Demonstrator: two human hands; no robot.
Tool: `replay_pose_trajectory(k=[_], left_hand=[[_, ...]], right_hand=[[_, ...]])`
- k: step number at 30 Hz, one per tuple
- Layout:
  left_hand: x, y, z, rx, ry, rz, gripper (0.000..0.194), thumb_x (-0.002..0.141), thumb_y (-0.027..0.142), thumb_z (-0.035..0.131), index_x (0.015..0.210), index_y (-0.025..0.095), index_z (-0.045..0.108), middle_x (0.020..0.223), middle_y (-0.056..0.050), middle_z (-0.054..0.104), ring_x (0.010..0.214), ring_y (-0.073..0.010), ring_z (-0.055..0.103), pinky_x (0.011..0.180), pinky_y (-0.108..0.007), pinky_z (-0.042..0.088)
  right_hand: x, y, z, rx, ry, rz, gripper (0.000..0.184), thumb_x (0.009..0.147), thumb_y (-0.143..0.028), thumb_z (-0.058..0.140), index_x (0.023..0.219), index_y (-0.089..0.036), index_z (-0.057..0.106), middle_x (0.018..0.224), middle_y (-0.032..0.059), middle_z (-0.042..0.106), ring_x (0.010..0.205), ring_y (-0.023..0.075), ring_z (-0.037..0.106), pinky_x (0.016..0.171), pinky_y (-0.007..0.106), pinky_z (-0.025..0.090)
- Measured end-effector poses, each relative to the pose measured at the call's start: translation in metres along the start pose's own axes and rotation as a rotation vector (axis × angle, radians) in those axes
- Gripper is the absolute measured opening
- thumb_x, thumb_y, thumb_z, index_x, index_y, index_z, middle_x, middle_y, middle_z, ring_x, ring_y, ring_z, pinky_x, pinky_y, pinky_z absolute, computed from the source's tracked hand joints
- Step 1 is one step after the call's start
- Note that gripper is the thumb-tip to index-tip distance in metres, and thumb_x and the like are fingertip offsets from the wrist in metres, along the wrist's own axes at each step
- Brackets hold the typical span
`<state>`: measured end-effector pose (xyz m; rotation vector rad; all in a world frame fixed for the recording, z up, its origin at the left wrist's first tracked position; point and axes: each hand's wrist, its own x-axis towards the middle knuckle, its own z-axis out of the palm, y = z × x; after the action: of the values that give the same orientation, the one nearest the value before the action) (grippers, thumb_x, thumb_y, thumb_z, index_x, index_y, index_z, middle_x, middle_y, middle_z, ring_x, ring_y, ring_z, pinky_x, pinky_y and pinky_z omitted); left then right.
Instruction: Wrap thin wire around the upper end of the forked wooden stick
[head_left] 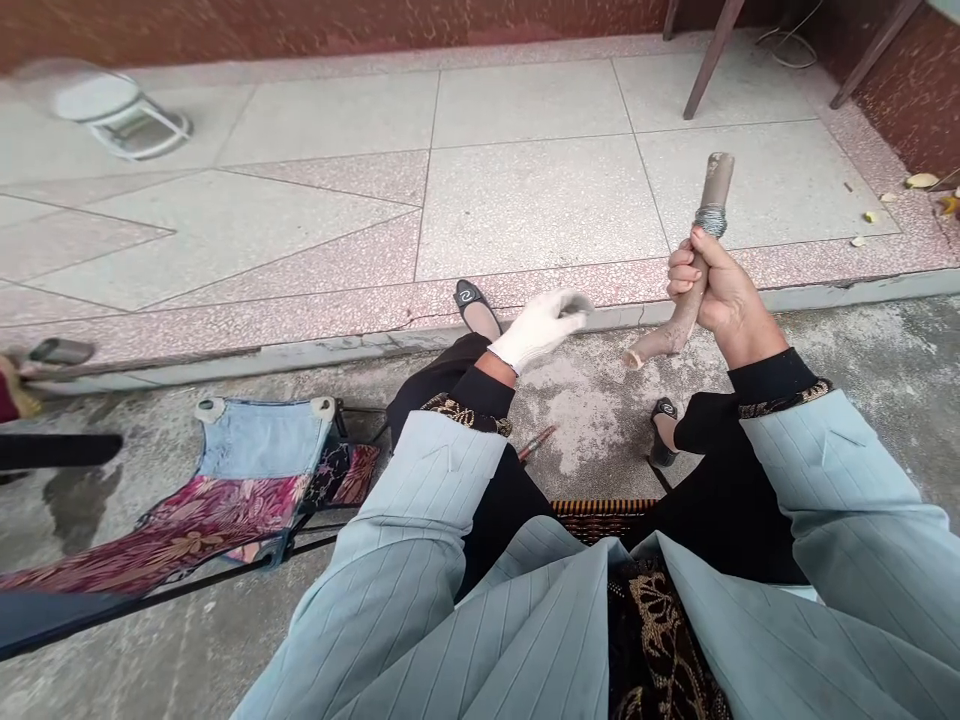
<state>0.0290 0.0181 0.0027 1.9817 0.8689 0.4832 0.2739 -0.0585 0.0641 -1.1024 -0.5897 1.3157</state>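
My right hand [716, 290] is closed around a bent brown stick [679, 325], raised over the step's edge. Grey wire [710, 220] is wound in several turns round the stick, just above my thumb. The stick's top end points up, and its pale cut end bends down to the left. My left hand [540, 325] wears a white glove and is to the left, apart from the stick. Its fingers curl in, and the tips are smeared by motion; what they hold, if anything, I cannot make out.
A long reddish tool [536, 443] lies on the concrete between my feet. To the left stands a folding recliner [225, 500] with patterned cloth. A raised tiled step [525, 210] runs ahead, with a white stool [124, 115] and wooden legs [712, 60] on it. Under me is a woven seat [604, 518].
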Motion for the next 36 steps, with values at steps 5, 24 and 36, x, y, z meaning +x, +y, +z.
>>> replay_pose_trajectory(k=[5,24,36], left_hand=[[-0.003,0.021,0.011,-0.173,0.121,0.293,0.043,0.084,0.033,0.066,0.124,0.019,0.062,0.136,-0.011,0.061,0.131,-0.0248,0.053,0.112,-0.038,0.039],[0.000,0.007,0.024,0.229,0.229,0.378,0.042,0.096,0.030,0.051,0.137,0.021,0.059,0.140,-0.005,0.062,0.130,-0.0220,0.058,0.111,-0.035,0.044],[0.005,0.002,0.023,0.254,0.261,0.425,0.038,0.094,0.021,0.053,0.131,0.018,0.061,0.128,-0.006,0.067,0.118,-0.0180,0.063,0.100,-0.031,0.051]], right_hand=[[-0.006,0.016,0.022,0.216,-0.058,0.134,0.033,0.087,-0.037,0.075,0.078,-0.021,0.046,0.062,-0.0077,0.047,0.044,0.0025,0.037,0.044,0.017,0.036],[0.001,0.046,0.026,0.212,-0.003,0.186,0.029,0.083,-0.029,0.076,0.083,-0.022,0.048,0.069,-0.0043,0.056,0.056,0.0059,0.053,0.043,0.014,0.041],[0.001,0.040,0.020,0.227,0.014,0.196,0.024,0.082,-0.023,0.076,0.081,-0.019,0.052,0.071,-0.0036,0.058,0.057,0.0050,0.054,0.044,0.013,0.042]])
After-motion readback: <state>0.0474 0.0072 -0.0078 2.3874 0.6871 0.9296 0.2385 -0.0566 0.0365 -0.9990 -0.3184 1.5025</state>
